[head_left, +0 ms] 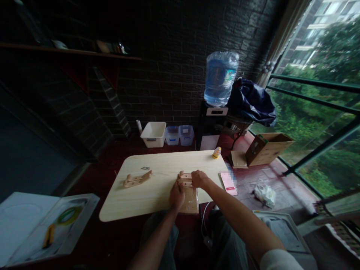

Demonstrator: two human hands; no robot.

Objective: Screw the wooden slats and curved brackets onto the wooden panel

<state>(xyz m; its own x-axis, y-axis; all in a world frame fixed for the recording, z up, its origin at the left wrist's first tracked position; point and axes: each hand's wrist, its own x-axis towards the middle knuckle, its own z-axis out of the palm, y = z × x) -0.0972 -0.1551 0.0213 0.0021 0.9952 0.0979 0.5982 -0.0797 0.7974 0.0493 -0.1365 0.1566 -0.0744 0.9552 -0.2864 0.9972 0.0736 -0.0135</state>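
Note:
A light wooden assembly (186, 182) with two parallel pieces lies near the front of the pale table (160, 165). My left hand (176, 195) is closed on its left end, the thumb along the near piece. My right hand (199, 179) is curled in a fist-like grip over its right end; whether a small part is inside the fingers is hidden. Beneath them, a wooden board (190, 201) wrapped in clear plastic reaches over the table's front edge. A similar wooden assembly (137, 179) lies apart at the left, with a few small dark pieces (145, 168) beyond it.
A small yellow-capped bottle (216, 152) stands at the far right corner, and a pink booklet (228, 183) sits at the right edge. Beyond are plastic bins (153, 141), a water dispenser (215, 112) and a cardboard box (261, 152). An opened white case (70, 221) is at left.

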